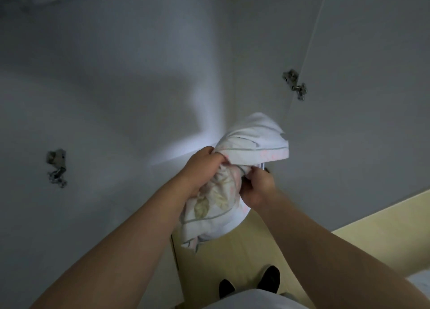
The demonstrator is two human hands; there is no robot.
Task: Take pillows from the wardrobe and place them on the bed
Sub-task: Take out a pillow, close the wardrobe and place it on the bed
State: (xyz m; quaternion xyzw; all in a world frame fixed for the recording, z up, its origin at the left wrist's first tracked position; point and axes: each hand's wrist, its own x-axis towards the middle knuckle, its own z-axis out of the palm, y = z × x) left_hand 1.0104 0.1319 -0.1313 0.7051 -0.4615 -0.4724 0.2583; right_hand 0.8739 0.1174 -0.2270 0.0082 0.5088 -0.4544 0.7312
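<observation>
A white pillow with a faint pink and green leaf print and a thin green stripe hangs bunched in front of me, at the mouth of the open white wardrobe. My left hand grips its crumpled middle from the left. My right hand pinches the fabric from the right, just below the pillow's upper lobe. The lower part of the pillow droops between my forearms. The bed is not clearly in view.
The wardrobe's inside is dim, with a metal hinge on its left wall. An open door with a second hinge stands at the right. Pale yellow floor lies below, with my two dark shoes on it.
</observation>
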